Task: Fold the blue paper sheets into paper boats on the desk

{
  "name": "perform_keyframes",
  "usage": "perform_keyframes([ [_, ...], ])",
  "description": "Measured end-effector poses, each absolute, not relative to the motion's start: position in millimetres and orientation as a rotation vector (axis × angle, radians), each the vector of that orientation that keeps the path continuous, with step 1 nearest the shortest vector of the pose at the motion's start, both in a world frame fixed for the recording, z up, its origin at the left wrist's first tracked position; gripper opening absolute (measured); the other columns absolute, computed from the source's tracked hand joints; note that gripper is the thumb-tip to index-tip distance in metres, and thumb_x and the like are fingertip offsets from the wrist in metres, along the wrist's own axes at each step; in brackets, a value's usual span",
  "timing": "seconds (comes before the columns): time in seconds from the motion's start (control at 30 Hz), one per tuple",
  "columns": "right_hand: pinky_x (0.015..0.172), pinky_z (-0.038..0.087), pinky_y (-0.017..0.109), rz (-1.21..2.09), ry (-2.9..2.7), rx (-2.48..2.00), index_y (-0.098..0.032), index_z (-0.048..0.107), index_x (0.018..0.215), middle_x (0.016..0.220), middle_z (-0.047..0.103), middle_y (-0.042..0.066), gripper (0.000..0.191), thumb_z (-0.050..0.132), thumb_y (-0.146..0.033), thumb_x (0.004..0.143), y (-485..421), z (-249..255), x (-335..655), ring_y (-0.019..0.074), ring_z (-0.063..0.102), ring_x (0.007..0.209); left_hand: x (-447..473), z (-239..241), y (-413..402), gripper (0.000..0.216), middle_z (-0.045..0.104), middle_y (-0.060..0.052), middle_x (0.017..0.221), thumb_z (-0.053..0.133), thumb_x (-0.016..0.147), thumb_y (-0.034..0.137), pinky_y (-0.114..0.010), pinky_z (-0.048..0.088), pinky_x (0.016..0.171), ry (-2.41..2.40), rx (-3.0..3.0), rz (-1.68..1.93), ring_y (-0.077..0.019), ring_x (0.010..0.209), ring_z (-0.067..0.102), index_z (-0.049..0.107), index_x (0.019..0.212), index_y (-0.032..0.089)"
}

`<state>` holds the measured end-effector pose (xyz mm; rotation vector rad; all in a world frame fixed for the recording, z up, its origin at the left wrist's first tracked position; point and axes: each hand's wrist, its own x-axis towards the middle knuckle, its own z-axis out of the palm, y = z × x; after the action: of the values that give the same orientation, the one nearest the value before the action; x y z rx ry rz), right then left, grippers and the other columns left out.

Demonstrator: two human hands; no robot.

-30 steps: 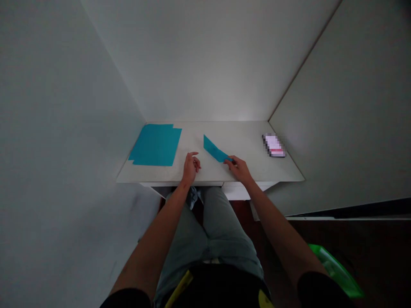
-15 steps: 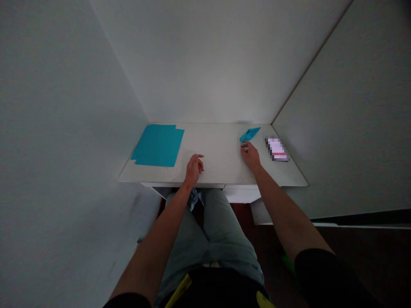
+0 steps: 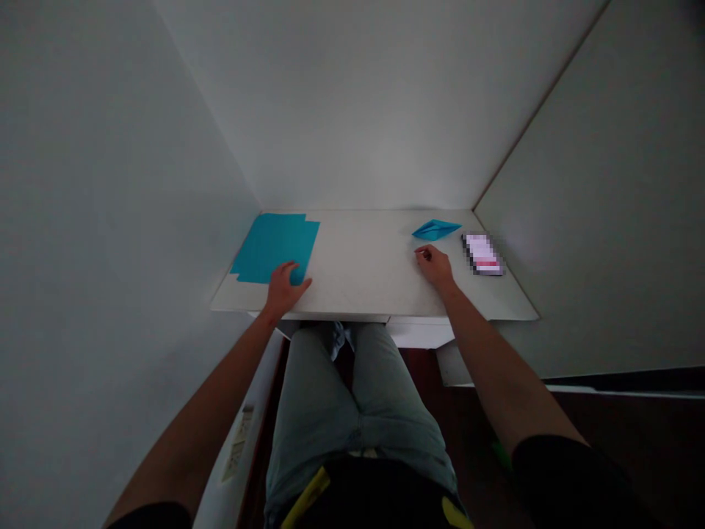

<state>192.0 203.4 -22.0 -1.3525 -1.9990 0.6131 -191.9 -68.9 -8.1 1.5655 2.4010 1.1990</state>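
A stack of flat blue paper sheets (image 3: 272,245) lies at the left of a small white desk (image 3: 363,272). My left hand (image 3: 285,288) rests with fingers spread on the near corner of the stack. A folded blue paper boat (image 3: 435,230) sits at the back right of the desk. My right hand (image 3: 435,265) lies on the desk just in front of the boat, apart from it, with its fingers loosely curled and nothing in them.
A phone (image 3: 483,254) lies right of my right hand near the right wall. White walls close in the desk on the left, back and right. My legs (image 3: 352,397) are under the desk's front edge.
My right hand carried the folded paper from the desk's middle to the back right, let it go and drew back. My left hand moved left onto the paper stack.
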Motion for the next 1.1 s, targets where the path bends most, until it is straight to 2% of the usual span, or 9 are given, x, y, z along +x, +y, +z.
perform_keyframes([
  [0.2, 0.071, 0.048, 0.034, 0.586, -2.020, -1.373, -0.022, 0.078, 0.105, 0.086, 0.078, 0.006, 0.025, 0.062, -0.034, 0.089, 203.6, -22.5, 192.5, 0.0239, 0.068, 0.078, -217.8, -16.5, -113.0, 0.056, 0.072, -0.018, 0.140, 0.066, 0.089, 0.058, -0.057, 0.047, 0.115, 2.509, 1.680, 0.892, -0.0422, 0.131, 0.065, 0.073, 0.129, 0.020],
  [0.47, 0.073, 0.049, 0.036, 0.638, -2.004, -1.383, -0.022, 0.076, 0.104, 0.086, 0.076, 0.007, 0.027, 0.063, -0.043, 0.093, 200.2, -16.7, 192.5, 0.0243, 0.067, 0.078, -140.6, -1.7, -96.3, 0.036, 0.080, -0.014, 0.121, 0.052, 0.100, 0.027, -0.054, 0.046, 0.107, 2.303, 1.919, 0.860, -0.0371, 0.111, 0.072, 0.079, 0.125, 0.027],
  [0.53, 0.077, 0.052, 0.039, 0.658, -2.005, -1.317, -0.022, 0.075, 0.110, 0.094, 0.077, 0.009, 0.036, 0.063, -0.052, 0.094, 194.9, -14.7, 191.4, 0.0249, 0.067, 0.079, -118.8, 3.6, -85.0, 0.034, 0.081, -0.013, 0.117, 0.054, 0.101, 0.025, -0.052, 0.046, 0.107, 2.229, 1.950, 0.914, -0.0356, 0.108, 0.073, 0.080, 0.121, 0.029],
  [0.63, 0.094, 0.056, 0.049, 0.638, -2.145, -1.024, -0.021, 0.068, 0.135, 0.128, 0.075, 0.016, 0.067, 0.075, -0.063, 0.084, 175.1, -9.6, 187.0, 0.0311, 0.071, 0.101, -84.9, 15.6, -65.8, 0.030, 0.080, -0.013, 0.114, 0.058, 0.101, 0.022, -0.049, 0.047, 0.106, 2.102, 1.990, 1.003, -0.0337, 0.107, 0.072, 0.082, 0.116, 0.030],
  [0.7, 0.111, 0.049, 0.057, 0.616, -2.331, -0.740, -0.023, 0.058, 0.152, 0.152, 0.062, 0.019, 0.095, 0.086, -0.067, 0.073, 155.8, -6.2, 183.1, 0.0382, 0.065, 0.127, -60.3, 24.9, -53.5, 0.028, 0.080, -0.013, 0.113, 0.058, 0.102, 0.022, -0.048, 0.049, 0.102, 2.037, 2.054, 0.966, -0.0335, 0.103, 0.073, 0.081, 0.118, 0.028],
  [0.77, 0.122, 0.039, 0.061, 0.616, -2.472, -0.507, -0.028, 0.048, 0.162, 0.167, 0.050, 0.017, 0.107, 0.090, -0.067, 0.071, 137.6, -5.0, 179.9, 0.0407, 0.052, 0.147, -35.4, 33.9, -43.3, 0.029, 0.080, -0.013, 0.113, 0.057, 0.104, 0.021, -0.047, 0.051, 0.098, 1.940, 2.177, 0.849, -0.0327, 0.100, 0.074, 0.080, 0.120, 0.027],
  [0.87, 0.126, 0.034, 0.061, 0.619, -2.544, -0.381, -0.032, 0.055, 0.158, 0.169, 0.048, 0.012, 0.085, 0.083, -0.061, 0.083, 124.6, -9.4, 177.8, 0.0387, 0.045, 0.155, -5.9, 47.5, -33.2, 0.027, 0.081, -0.012, 0.111, 0.057, 0.104, 0.019, -0.045, 0.054, 0.092, 1.801, 2.316, 0.695, -0.0310, 0.097, 0.076, 0.080, 0.116, 0.026],
  [0.97, 0.125, 0.031, 0.066, 0.681, -2.538, -0.470, -0.030, 0.076, 0.131, 0.142, 0.074, 0.010, 0.047, 0.076, -0.054, 0.091, 128.9, -18.1, 177.6, 0.0375, 0.063, 0.138, 1.5, 64.7, -30.3, 0.028, 0.080, -0.008, 0.120, 0.054, 0.107, 0.022, -0.046, 0.053, 0.101, 1.818, 2.373, 0.641, -0.0287, 0.105, 0.075, 0.077, 0.121, 0.027],
  [1.1, 0.112, 0.051, 0.059, 0.912, -2.363, -0.683, -0.027, 0.082, 0.109, 0.110, 0.084, 0.006, 0.037, 0.069, -0.059, 0.095, 136.8, -25.7, 174.8, 0.0348, 0.076, 0.110, -22.9, 82.7, -37.6, 0.054, 0.069, -0.014, 0.141, 0.064, 0.103, 0.049, -0.050, 0.041, 0.119, 2.092, 2.353, 0.981, -0.0321, 0.132, 0.063, 0.057, 0.150, 0.023],
])
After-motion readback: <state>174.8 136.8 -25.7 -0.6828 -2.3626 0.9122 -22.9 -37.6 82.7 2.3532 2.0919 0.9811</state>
